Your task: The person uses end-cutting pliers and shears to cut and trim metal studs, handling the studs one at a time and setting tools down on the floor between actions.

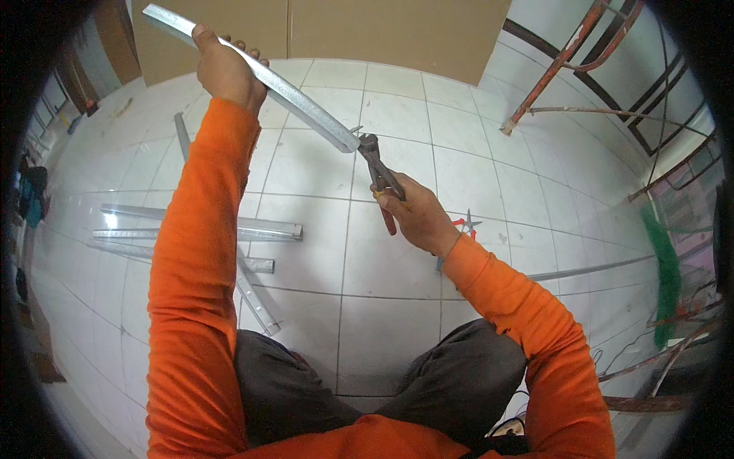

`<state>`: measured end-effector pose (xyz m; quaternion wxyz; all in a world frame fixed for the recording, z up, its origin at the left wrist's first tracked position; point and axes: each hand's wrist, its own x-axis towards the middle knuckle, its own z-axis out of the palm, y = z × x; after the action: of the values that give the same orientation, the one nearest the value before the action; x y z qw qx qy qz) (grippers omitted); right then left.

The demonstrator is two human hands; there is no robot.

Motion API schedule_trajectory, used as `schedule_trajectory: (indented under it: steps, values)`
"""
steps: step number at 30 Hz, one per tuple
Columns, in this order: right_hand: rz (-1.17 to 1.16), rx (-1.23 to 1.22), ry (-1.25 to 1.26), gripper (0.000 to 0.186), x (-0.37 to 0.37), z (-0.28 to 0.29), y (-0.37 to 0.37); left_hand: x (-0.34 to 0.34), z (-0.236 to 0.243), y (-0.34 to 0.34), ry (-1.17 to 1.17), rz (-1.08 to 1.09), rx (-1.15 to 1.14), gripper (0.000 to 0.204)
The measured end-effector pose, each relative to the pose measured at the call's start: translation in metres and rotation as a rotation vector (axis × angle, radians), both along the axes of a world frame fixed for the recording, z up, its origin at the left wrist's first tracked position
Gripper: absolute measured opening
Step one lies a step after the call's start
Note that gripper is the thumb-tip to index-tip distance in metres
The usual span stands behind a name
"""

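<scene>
My left hand is wrapped round a shiny galvanized metal channel, gripping it near its far left end. The channel is held above the floor and slants down toward the right. At its near end is the dark head of a pair of pincers, touching or very close to the metal; whether the jaws bite on it I cannot tell. My right hand is closed round the handles of the pincers, one of which shows a red grip.
Several more metal channels lie on the white tiled floor at the left. Red-handled snips lie beyond my right wrist. A large cardboard sheet stands at the back. Rusty scaffold frames and green netting are at the right.
</scene>
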<state>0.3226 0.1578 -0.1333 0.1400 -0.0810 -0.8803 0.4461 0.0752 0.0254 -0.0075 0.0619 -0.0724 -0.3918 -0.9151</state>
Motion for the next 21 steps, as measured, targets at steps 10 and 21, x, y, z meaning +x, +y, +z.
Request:
schedule_trajectory:
  steps: [10,21]
  values:
    - [-0.036,0.206,-0.037,0.036,0.001,0.006,-0.006,-0.01,-0.005,0.002,0.081,-0.05,-0.007,0.052]
    - [-0.101,0.28,-0.072,0.02,-0.001,-0.002,0.012,0.068,0.003,0.044,0.98,0.478,-0.3,0.034]
